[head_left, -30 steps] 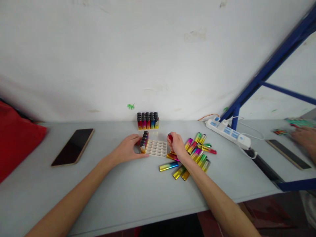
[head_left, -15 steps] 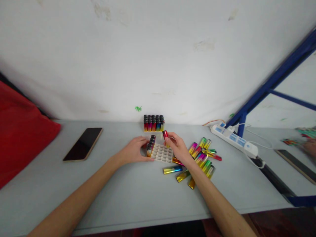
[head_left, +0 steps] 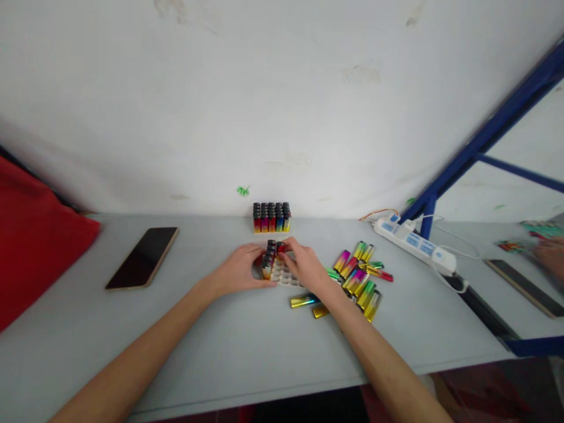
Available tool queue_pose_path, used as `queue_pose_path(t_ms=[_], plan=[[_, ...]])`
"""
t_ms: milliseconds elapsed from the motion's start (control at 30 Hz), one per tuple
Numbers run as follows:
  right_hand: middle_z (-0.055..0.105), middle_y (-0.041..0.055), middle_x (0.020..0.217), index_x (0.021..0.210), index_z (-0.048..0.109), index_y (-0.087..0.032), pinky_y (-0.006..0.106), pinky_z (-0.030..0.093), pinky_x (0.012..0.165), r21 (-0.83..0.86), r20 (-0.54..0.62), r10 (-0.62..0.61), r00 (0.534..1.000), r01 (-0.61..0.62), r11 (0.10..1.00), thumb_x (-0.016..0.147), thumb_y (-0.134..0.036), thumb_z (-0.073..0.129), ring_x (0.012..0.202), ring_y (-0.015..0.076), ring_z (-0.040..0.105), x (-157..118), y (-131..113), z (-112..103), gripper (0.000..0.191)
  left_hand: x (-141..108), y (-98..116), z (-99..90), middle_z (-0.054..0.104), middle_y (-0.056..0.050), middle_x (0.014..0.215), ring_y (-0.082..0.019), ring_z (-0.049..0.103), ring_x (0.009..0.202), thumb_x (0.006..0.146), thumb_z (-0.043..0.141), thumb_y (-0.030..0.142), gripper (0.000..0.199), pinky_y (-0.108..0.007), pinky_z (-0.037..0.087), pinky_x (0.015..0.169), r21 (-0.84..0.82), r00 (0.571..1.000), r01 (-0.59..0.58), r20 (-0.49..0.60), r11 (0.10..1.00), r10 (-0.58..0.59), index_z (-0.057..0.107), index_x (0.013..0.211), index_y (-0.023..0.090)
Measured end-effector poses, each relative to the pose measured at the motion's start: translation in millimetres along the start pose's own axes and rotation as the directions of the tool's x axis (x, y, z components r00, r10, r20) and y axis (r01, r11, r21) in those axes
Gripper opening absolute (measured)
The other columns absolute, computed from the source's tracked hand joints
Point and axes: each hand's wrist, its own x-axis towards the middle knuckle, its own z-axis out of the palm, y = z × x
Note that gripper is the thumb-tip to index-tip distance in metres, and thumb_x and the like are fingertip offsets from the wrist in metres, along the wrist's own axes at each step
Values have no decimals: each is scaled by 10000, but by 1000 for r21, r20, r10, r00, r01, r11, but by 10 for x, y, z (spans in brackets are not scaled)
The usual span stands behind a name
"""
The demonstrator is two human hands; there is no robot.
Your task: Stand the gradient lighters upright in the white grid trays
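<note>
My left hand point(head_left: 238, 271) grips the left end of a white tray point(head_left: 284, 276) with rows of small holes, its thumb along the near side and its fingers at the back. A row of black-topped lighters point(head_left: 267, 265) stands upright in the tray's left column. Between the thumb and fingers of my right hand point(head_left: 307, 268) is a red lighter point(head_left: 281, 248), upright over the back of the tray beside that row. Its lower end is hidden, so I cannot tell if it sits in a hole. Loose shiny lighters point(head_left: 352, 282) lie by my right forearm.
Behind the tray, by the wall, stands a block of upright lighters point(head_left: 271, 218). A phone point(head_left: 143, 258) lies at left near a red cloth point(head_left: 39, 241). To the right are a power strip point(head_left: 414, 244), a blue metal frame point(head_left: 458, 167), another phone and another person's hand point(head_left: 550, 255).
My right hand has moved left with the red lighter, from above the tray's middle to beside the standing row. My left hand stays on the tray. The view has shifted slightly.
</note>
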Motion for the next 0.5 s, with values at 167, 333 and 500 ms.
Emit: queue_pose_path(t_ms=[167, 333, 500], plan=[[861, 118, 1170, 1267, 684, -222, 357, 593, 953, -249, 53, 22, 998, -8, 969, 1151, -266, 641, 1075, 271, 832, -24, -93, -135, 132, 9, -17, -16, 841, -133, 1173, -372, 781, 1124, 735, 929, 734, 646, -480, 597, 1076, 15, 1000, 9, 2, 1000, -9, 790, 1091, 213], [822, 142, 1286, 1381, 700, -191, 386, 523, 1122, -445, -62, 60, 996, -82, 892, 1196, -321, 555, 1232, 272, 765, -153, -81, -517, 268, 14, -44, -11, 844, -130, 1150, -373, 783, 1092, 720, 917, 768, 659, -471, 616, 1042, 58, 1000, 3, -25, 998, -1, 792, 1069, 223], [806, 184, 1278, 1386, 710, -154, 436, 513, 1071, -604, -290, 458, 841, -531, 594, 1193, -356, 524, 1237, 324, 749, -290, 65, -963, 336, 19, -32, -18, 837, -139, 1175, -378, 789, 1086, 709, 908, 788, 691, -468, 635, 1025, 80, 999, 19, -30, 997, -17, 794, 1072, 212]])
